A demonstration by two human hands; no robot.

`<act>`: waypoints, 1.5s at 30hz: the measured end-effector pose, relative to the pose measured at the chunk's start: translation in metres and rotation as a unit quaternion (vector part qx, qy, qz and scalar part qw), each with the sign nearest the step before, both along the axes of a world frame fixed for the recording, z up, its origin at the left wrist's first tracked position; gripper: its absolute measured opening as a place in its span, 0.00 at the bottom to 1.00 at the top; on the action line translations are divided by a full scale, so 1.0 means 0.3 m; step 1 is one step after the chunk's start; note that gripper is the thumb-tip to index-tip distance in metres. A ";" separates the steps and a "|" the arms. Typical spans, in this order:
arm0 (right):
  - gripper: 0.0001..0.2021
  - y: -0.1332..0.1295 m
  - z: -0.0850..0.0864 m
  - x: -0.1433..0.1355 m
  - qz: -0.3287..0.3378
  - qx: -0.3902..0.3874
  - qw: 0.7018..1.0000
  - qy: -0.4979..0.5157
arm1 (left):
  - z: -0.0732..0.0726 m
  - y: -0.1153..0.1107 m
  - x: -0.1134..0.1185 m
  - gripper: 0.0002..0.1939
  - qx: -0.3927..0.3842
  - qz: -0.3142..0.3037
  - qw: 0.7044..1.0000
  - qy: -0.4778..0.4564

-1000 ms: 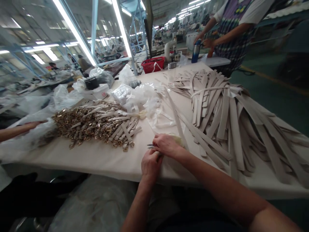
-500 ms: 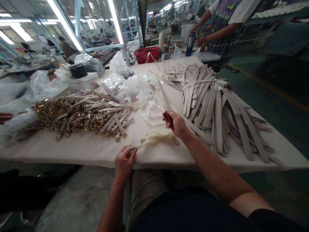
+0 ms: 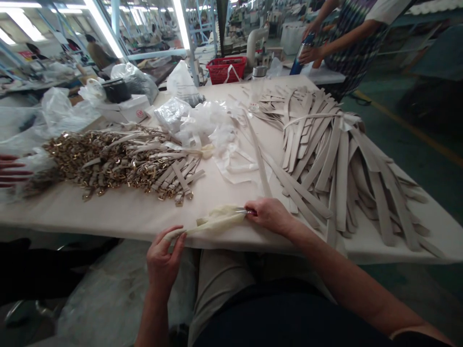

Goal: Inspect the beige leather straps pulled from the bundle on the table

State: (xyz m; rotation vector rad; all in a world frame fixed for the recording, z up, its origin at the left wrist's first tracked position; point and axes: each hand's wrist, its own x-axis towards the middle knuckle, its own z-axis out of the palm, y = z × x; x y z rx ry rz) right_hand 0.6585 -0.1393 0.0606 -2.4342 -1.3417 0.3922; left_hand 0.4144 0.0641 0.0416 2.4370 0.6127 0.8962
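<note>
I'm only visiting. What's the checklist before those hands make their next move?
1. Left hand gripping the pale yellow material: ok, pinched at its left end.
2. Right hand holding the metal tool: ok.
3. Left hand clear of the tool: ok, well apart.
4. Tool open or shut: cannot tell, too small.
5. Co-worker's hand out of the way: ok, at the far left edge.
6. Right hand's surroundings free of straps: not ok, a grey strap lies close beyond.
</note>
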 end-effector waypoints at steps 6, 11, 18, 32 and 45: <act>0.10 -0.021 0.113 0.025 0.054 0.096 0.966 0.233 | 0.078 0.012 -0.008 0.07 -0.172 0.032 0.983 -0.060; 0.14 0.071 0.212 0.096 0.090 0.089 0.945 0.302 | 0.093 0.036 0.016 0.11 -0.332 0.068 0.940 -0.045; 0.13 0.238 0.100 0.060 -0.005 0.178 0.982 0.065 | 0.022 0.059 0.032 0.18 -0.391 0.091 0.916 0.016; 0.13 0.224 -0.062 -0.026 0.054 0.182 0.982 -0.018 | -0.085 0.042 -0.052 0.27 -0.394 0.110 0.913 -0.015; 0.08 0.212 -0.054 -0.039 0.093 0.060 0.983 -0.146 | -0.193 -0.112 -0.070 0.19 -0.339 0.137 0.930 -0.030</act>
